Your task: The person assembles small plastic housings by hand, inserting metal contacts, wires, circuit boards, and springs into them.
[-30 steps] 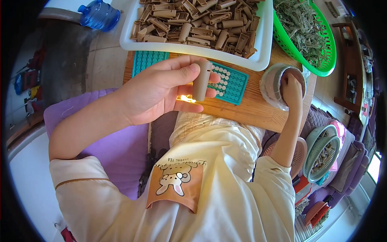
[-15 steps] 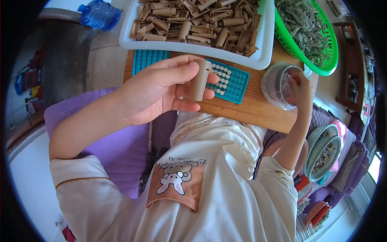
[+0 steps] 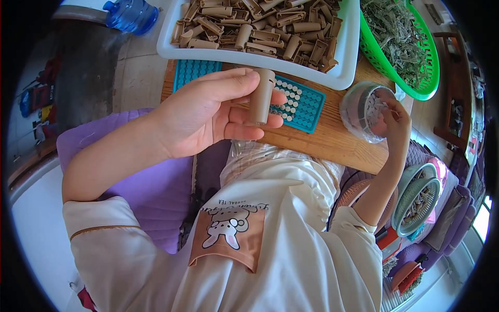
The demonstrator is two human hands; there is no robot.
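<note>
My left hand (image 3: 215,106) holds a tan plastic tube-shaped casing (image 3: 261,97) upright between thumb and fingers, with a small slot near its top. Behind it on the wooden table (image 3: 322,144) lies a teal tray (image 3: 310,112) with rows of round white discs over part of it. At the mouth of a clear round tub (image 3: 352,115), my right hand (image 3: 397,118) has its fingertips pinched together. Small white pieces (image 3: 373,110) lie inside that tub; whether one sits in the pinch is too small to make out.
A white bin (image 3: 208,56) heaped with similar tan casings stands at the table's far side. Beside it leans a green basket (image 3: 432,78) of dried plant matter. A second teal tray (image 3: 195,70) lies left; stacked pale baskets (image 3: 399,208) stand at the right.
My right hand has drawn slightly up and back from inside the tub, uncovering more white pieces. My left hand keeps its hold on the casing, tilting it a little.
</note>
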